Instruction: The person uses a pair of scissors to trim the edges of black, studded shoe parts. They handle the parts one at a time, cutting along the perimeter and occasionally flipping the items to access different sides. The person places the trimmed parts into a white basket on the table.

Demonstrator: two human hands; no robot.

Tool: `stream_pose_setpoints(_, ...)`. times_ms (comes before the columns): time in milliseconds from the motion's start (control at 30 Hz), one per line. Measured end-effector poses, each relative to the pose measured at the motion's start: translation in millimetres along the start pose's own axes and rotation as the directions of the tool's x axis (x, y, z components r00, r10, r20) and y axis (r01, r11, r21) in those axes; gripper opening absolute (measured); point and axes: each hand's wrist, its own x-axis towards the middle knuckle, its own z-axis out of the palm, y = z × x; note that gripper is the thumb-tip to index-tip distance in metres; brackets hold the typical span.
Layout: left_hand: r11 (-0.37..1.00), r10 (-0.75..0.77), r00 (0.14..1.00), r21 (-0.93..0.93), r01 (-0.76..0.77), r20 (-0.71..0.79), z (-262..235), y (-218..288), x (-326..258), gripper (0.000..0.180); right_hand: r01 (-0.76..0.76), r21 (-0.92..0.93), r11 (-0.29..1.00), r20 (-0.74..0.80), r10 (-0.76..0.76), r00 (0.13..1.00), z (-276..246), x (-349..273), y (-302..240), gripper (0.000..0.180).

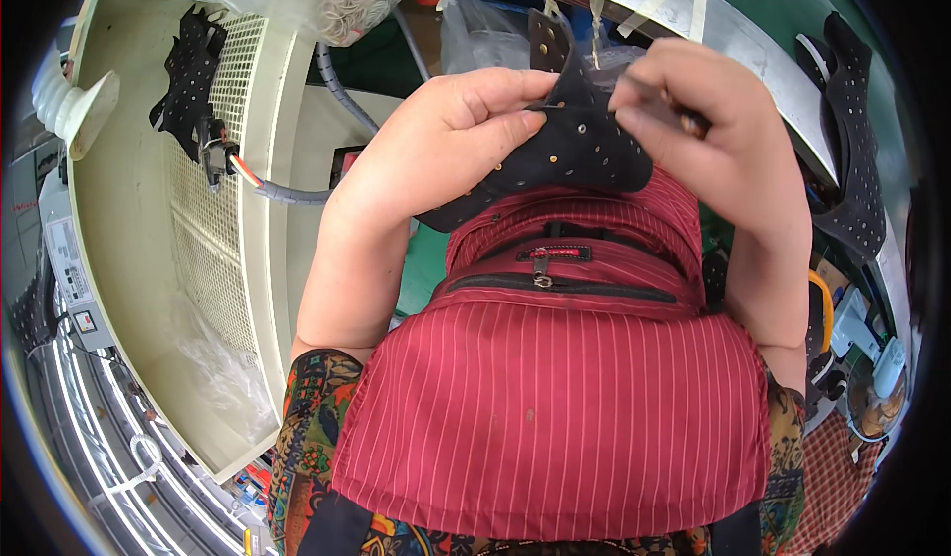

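My left hand [446, 125] and right hand [708, 130]: two
Studded black cloth [584, 155] I hold: one
Red striped bag [555, 388]: one
Clear bag of pale bands [362, 3]: one
White ribbed hose [84, 110]: one

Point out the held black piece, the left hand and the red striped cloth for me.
Held black piece [594, 150]: head view, on its studded face.
Left hand [446, 120]: head view, on the back of the hand.
Red striped cloth [555, 388]: head view, on its broad lower panel.
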Motion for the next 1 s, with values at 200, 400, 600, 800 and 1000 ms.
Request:
stream_pose_setpoints(200, 0.988, -0.043, 0.998, -0.148, 0.049, 0.043, 0.1, -4.1, 1.4, 0.03, -0.348, 0.229, 0.909, 0.186, 0.311, 0.932, -4.8, 7.1, 5.1, 0.011)
stream_pose_setpoints(400, 0.993, -0.083, 0.997, -0.089, 0.082, -0.006, 2.4, 5.3, 6.0, 0.028, -0.037, 0.211, 0.977, 0.139, 0.007, 0.99, 7.7, 2.2, 9.5, 0.01)
stream_pose_setpoints(600, 0.994, -0.031, 1.0, -0.11, 0.03, -0.004, 2.2, 0.7, 7.8, 0.027, -0.198, 0.384, 0.902, 0.116, 0.165, 0.979, 9.7, 1.5, 9.2, 0.011)
stream_pose_setpoints(800, 0.993, -0.068, 0.997, -0.09, 0.072, 0.041, 0.9, 0.3, 5.9, 0.029, -0.322, 0.347, 0.881, 0.096, 0.308, 0.947, 5.7, 7.7, 11.1, 0.014)
stream_pose_setpoints(1000, 0.994, -0.061, 0.995, -0.082, 0.067, 0.076, -1.2, 0.4, 4.7, 0.029, -0.395, 0.202, 0.896, 0.086, 0.386, 0.919, 4.1, 12.7, 16.1, 0.008)
